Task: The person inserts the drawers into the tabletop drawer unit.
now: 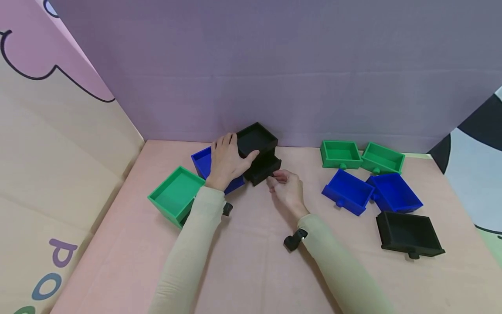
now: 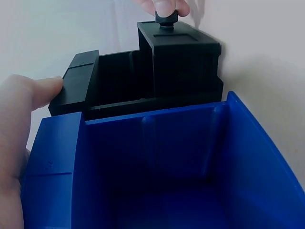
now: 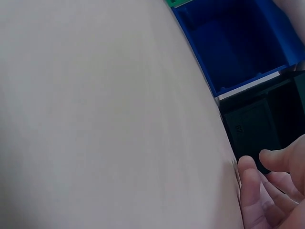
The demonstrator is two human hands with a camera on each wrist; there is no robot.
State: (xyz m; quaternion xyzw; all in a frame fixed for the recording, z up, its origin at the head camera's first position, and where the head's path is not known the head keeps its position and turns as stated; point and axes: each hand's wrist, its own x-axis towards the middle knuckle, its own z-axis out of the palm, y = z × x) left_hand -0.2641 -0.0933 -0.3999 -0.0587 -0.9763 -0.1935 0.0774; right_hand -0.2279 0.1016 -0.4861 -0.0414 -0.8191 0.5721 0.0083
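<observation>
In the head view, my left hand (image 1: 227, 163) rests over a blue drawer casing (image 1: 201, 161) and the neighbouring black drawer casing (image 1: 256, 138). Its thumb (image 2: 47, 90) presses the black casing's edge in the left wrist view; its other fingers are hidden there. My right hand (image 1: 288, 187) pinches the knob (image 2: 167, 19) of a black drawer (image 2: 186, 62), which sticks partway out of the black casing. From the right wrist view, that hand's curled fingers (image 3: 250, 191) and thumb meet at the drawer's front, with the knob hidden.
Left of the blue casing lies a green casing (image 1: 176, 194). Loose drawers on the right include two green ones, one of them a green drawer (image 1: 341, 152), two blue ones, including a blue drawer (image 1: 349, 189), and a black drawer (image 1: 409, 231). A grey-purple wall (image 1: 298, 104) bounds the back.
</observation>
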